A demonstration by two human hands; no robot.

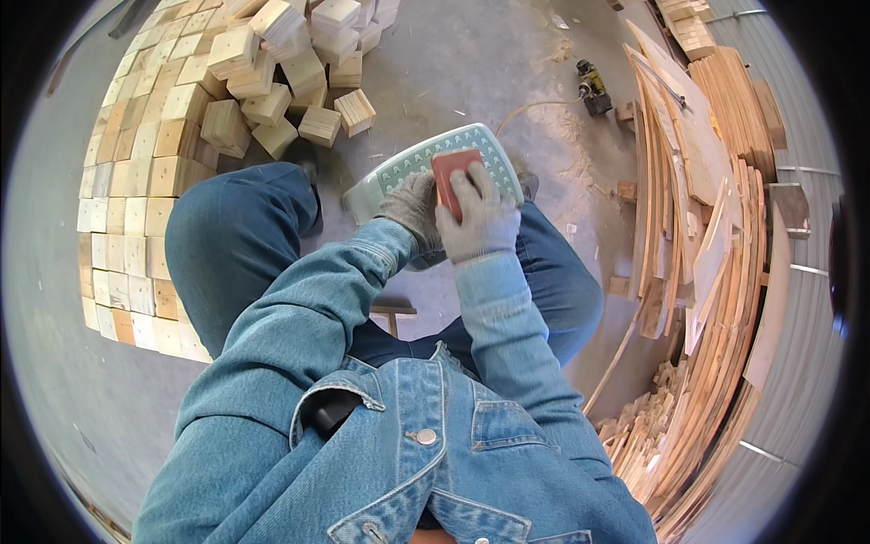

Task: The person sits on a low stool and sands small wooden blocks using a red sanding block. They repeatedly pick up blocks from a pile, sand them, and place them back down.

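Between my knees stands a pale green plastic stool [372, 186] with a patterned, perforated-looking top. Over that top my right hand [480, 222], in a light grey glove, grips a flat reddish rectangular block [455, 165], its fingers spread across the upper face. My left hand [412, 207], in a darker grey glove, is curled against the left side of the block. Its fingertips are partly hidden, so what it closes on does not show clearly. The underside of the block is out of sight.
Stacked square-ended wood blocks [136, 218] form a wall at the left, with a loose heap of blocks [272, 100] ahead. A yellow and black power tool [593, 88] lies on the floor ahead right. Thin boards and offcuts [702, 272] are piled along the right.
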